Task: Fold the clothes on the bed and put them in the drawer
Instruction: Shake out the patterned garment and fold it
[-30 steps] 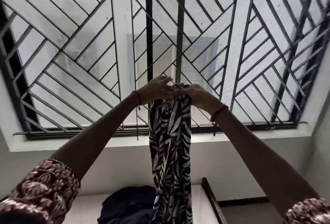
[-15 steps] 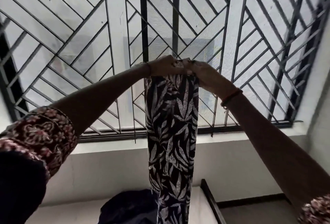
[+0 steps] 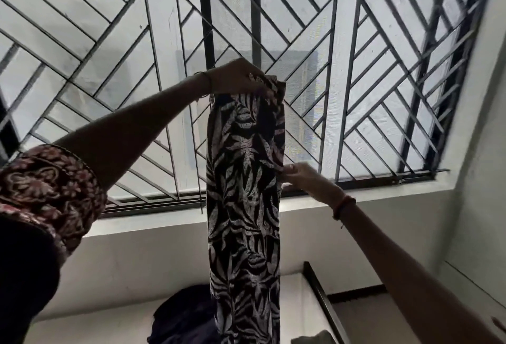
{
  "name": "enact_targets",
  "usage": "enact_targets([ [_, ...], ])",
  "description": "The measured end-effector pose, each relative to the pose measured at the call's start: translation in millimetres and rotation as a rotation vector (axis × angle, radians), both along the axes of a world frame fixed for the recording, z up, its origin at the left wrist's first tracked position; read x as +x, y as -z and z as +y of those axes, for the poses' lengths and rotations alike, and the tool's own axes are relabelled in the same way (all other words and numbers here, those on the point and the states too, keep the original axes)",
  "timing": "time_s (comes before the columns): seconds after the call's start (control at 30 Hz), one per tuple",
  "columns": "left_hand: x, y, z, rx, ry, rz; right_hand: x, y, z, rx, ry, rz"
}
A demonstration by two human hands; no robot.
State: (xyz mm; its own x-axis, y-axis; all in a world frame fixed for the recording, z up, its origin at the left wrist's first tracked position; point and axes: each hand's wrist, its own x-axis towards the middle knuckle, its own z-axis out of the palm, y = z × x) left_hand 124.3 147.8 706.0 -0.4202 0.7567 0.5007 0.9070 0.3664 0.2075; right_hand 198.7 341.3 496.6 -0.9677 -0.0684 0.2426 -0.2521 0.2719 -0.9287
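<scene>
A long black garment with a white leaf print [image 3: 243, 193] hangs straight down in front of the barred window, folded lengthwise into a narrow strip. My left hand [image 3: 238, 78] grips its top end, held high. My right hand [image 3: 298, 176] is lower, at the strip's right edge, pinching the cloth there. The garment's lower end runs out of view at the bottom. No drawer is in view.
A dark blue heap of clothes [image 3: 186, 316] lies on the pale bed [image 3: 95, 327] below. A dark bed frame rail [image 3: 320, 297] runs along the right. The window grille [image 3: 356, 83] and white sill [image 3: 369, 193] are straight ahead; a wall stands at right.
My right hand has left the top of the garment and slid down its right edge. The left hand still holds the top, and the strip hangs longer and flatter.
</scene>
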Motion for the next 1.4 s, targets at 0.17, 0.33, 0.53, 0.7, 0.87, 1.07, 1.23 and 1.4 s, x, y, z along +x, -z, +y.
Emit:
enact_targets([
  [0.17, 1.7, 0.9, -15.2, 0.04, 0.035, -0.147, 6.4, 16.6, 3.6, -0.24, 0.091, 0.011],
  [0.33, 0.0, 1.4, -38.5, 0.045, 0.046, -0.335, 20.8, 26.6, -11.8, -0.427, 0.01, -0.057],
  [0.53, -3.4, 8.1, -48.9, 0.072, 0.068, -0.36, 37.6, 68.7, -37.3, -0.045, -0.114, -0.116],
  [0.7, -1.8, 7.0, -56.0, 0.081, 0.026, -0.286, 26.9, 90.6, -42.3, -0.164, 0.24, -0.029],
  [0.87, 6.5, 1.7, -62.4, 0.034, -0.013, -0.237, 6.8, 126.1, -29.3, 0.058, 0.51, 0.094],
  [1.07, 6.0, 10.8, -63.1, 0.013, -0.038, -0.135, 7.7, 128.8, -43.0, 0.081, 0.54, -0.053],
  [1.23, 9.2, 12.0, -64.4, -0.047, -0.079, -0.141, 24.2, 114.3, -55.6, 0.281, 0.704, -0.098],
  [1.4, 10.4, 11.9, -66.8, -0.031, -0.049, -0.114, 13.0, 140.6, -51.4, -0.024, 0.485, -0.081],
])
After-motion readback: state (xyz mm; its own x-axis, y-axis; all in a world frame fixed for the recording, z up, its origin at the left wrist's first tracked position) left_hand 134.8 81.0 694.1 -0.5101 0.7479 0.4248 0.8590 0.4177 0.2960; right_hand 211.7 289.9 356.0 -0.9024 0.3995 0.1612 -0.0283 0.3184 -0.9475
